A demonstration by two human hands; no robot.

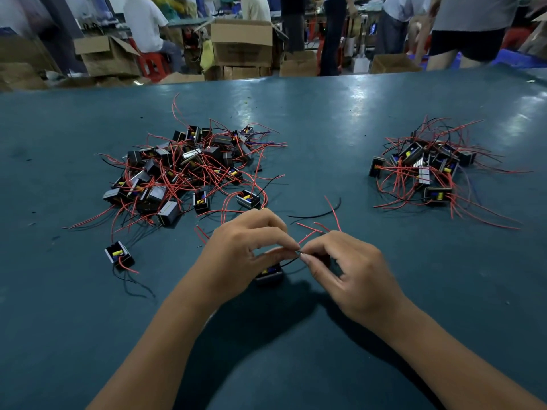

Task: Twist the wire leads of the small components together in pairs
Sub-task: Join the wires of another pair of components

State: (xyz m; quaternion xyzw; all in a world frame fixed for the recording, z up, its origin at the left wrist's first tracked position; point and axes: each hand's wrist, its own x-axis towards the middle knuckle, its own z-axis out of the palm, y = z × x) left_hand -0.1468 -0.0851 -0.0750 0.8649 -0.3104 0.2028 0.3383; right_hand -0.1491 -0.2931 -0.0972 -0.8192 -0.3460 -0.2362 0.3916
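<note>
Busy workshop behind, with cardboard boxes (241, 44), red stools (154, 65) and people standing or sitting around the far edge. Up front is a big teal surface (325, 128) with glare patches on it.

Two heaps of little black components sit on it. Left pile (189, 167) is the bigger one, a tangle of red and black leads going everywhere. Right pile (429, 167) is smaller and well apart from it. One stray component (119, 255) sits alone near the left side, yellow and blue bits showing inside, a red and a black lead trailing off it.

Both hands meet in the middle, near the bottom of the left pile. Left hand (245, 250) has thumb and forefinger pinched on wire ends, other fingers curled under. Right hand (352, 270) pinches the same spot from the other side, fingertips nearly touching the left's. A black lead (288, 263) runs from that pinch down to a component (269, 275) lying on the surface just under the left hand. Red leads (307, 233) stick up behind the fingers, and a loose black wire (319, 214) curves across the surface just past them. Can't tell exactly which leads are in the pinch, it's too small and blurry.
</note>
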